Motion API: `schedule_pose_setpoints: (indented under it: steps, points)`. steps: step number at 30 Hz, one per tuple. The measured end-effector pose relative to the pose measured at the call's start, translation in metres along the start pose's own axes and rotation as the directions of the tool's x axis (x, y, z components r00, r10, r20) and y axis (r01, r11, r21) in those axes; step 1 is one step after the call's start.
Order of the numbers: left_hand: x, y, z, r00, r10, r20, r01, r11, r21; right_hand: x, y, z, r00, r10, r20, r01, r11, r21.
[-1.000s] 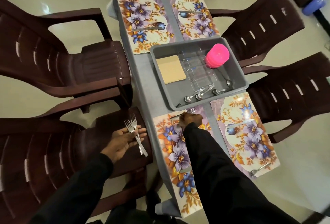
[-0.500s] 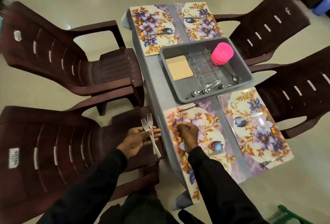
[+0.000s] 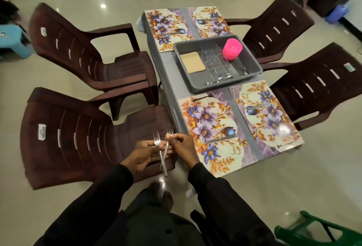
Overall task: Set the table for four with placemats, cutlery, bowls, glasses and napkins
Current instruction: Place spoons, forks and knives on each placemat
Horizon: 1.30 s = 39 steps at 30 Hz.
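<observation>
Four floral placemats lie on the grey table point(image 3: 170, 81); the near left placemat point(image 3: 211, 128) carries a fork point(image 3: 203, 97) at its far edge and a knife point(image 3: 219, 139). My left hand point(image 3: 145, 151) holds one fork point(image 3: 157, 143) over the near chair seat. My right hand point(image 3: 181, 143) pinches a second fork point(image 3: 168, 143) right beside it, the two handles crossing. A grey tub point(image 3: 217, 63) mid-table holds pink bowls point(image 3: 232, 48), clear glasses point(image 3: 215, 61), brown napkins point(image 3: 193, 63) and spoons point(image 3: 221, 78).
Four dark brown plastic chairs ring the table; the near left chair point(image 3: 78, 136) sits right under my hands. A green plastic stool point(image 3: 305, 232) stands at the bottom right. The near right placemat point(image 3: 268, 114) has a knife and a fork on it.
My right hand left the near left placemat, where a fork now lies, moved to my left hand and took hold of one of the two forks. The view pulled back.
</observation>
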<state>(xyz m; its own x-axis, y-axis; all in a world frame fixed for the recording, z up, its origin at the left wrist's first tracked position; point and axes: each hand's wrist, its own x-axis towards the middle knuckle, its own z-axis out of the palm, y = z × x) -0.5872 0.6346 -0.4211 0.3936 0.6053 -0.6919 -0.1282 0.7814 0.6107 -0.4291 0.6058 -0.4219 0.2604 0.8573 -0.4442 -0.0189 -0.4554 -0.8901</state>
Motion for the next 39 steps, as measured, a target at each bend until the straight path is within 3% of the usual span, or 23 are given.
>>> schedule_pose_setpoints:
  steps: [5, 9, 18, 21, 24, 30, 39]
  points:
    - [-0.035, -0.001, -0.04, 0.998, 0.037, -0.05, -0.04, 0.997, -0.071, -0.023, -0.006, 0.024, 0.999, 0.043, -0.013, -0.042, 0.994, 0.1]
    - [-0.07, 0.005, -0.083, 0.994, 0.077, -0.071, -0.085, 0.989, -0.119, -0.039, -0.01, 0.064, 0.998, 0.058, 0.013, -0.059, 0.996, 0.065]
    - [-0.158, 0.02, -0.233, 0.966, 0.195, -0.17, -0.229, 0.95, -0.212, -0.08, -0.02, 0.227, 0.958, 0.12, 0.261, -0.127, 0.992, 0.008]
    - [-0.196, 0.032, -0.294, 0.945, 0.258, -0.202, -0.295, 0.939, -0.178, -0.09, -0.026, 0.288, 0.905, 0.167, 0.392, -0.215, 0.973, 0.081]
    - [-0.229, 0.045, -0.36, 0.932, 0.296, -0.208, -0.326, 0.936, -0.132, -0.102, -0.035, 0.347, 0.886, 0.169, 0.432, -0.252, 0.957, 0.143]
    - [-0.264, 0.072, -0.462, 0.929, 0.279, -0.242, -0.318, 0.938, -0.136, -0.106, -0.056, 0.443, 0.902, 0.15, 0.404, -0.191, 0.98, 0.061]
    - [-0.232, 0.158, -0.53, 0.935, 0.252, -0.248, -0.283, 0.954, -0.099, -0.051, -0.079, 0.52, 0.929, 0.053, 0.367, -0.057, 0.998, 0.001]
